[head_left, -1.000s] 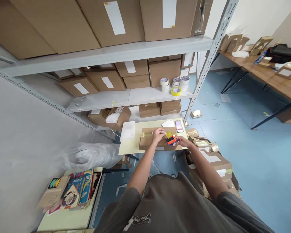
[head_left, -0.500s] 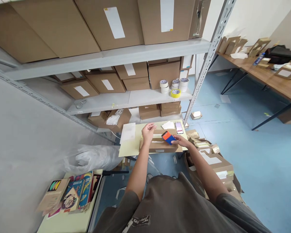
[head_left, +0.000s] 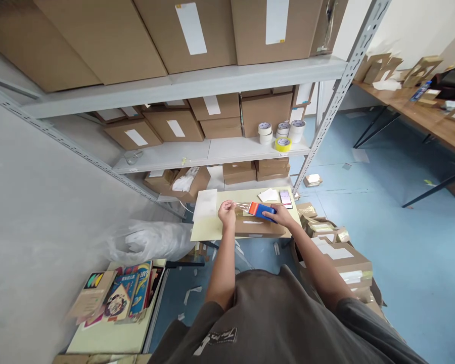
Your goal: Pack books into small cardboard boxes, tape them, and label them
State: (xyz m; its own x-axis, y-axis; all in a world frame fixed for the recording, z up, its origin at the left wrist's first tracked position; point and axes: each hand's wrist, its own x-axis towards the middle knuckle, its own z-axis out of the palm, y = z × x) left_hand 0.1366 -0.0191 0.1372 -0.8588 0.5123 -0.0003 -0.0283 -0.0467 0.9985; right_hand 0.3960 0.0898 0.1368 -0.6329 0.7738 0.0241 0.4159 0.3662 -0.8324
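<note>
The person's right hand (head_left: 280, 215) grips a blue and orange tape dispenser (head_left: 264, 211), fingers wrapped around its blue body, with the orange end turned toward the left hand (head_left: 227, 212). The left hand is closed, its fingertips pinched together, and a strip of clear tape (head_left: 243, 206) appears to run from them to the dispenser, though the glare and small size make its exact end hard to make out. The dispenser is held over a brown cardboard box (head_left: 269, 230), which lies lengthwise across the pale yellow surface (head_left: 207, 231) near the edge closest to the person. White labels show on the top and front of the box.

Behind the box, a phone (head_left: 285, 199) with a lit screen lies at the right end of the surface, just beside some white papers (head_left: 268, 195). A white sheet (head_left: 205, 205) lies at the left end. On the shelf (head_left: 231, 148) above, white tape rolls (head_left: 265, 133) stand stacked near a yellow tape roll (head_left: 283, 144), with cartons (head_left: 267, 114) behind them. To the lower left, books (head_left: 131, 293) lie together on another table, near a bulky clear plastic bag (head_left: 151, 240).
</note>
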